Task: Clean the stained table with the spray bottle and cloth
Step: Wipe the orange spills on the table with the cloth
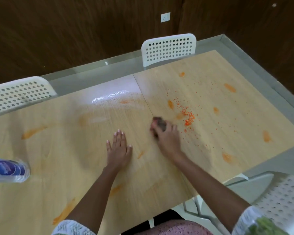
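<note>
Left hand (119, 148) flat, fingers straight, pressing table (58, 150). Right hand (166, 136) grips dark cloth (159, 123), fingers curled, beside orange crumbs (188, 118). Spray bottle (8, 169) at left edge; contents unclear. Orange stains (229, 87) beyond, white chairs (168, 48) behind.

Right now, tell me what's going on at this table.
A person is wiping the wooden table. The right hand holds a dark cloth against the top, beside scattered orange crumbs. The left hand lies flat on the table. Orange smears remain across it. The spray bottle lies at the left edge.
</note>
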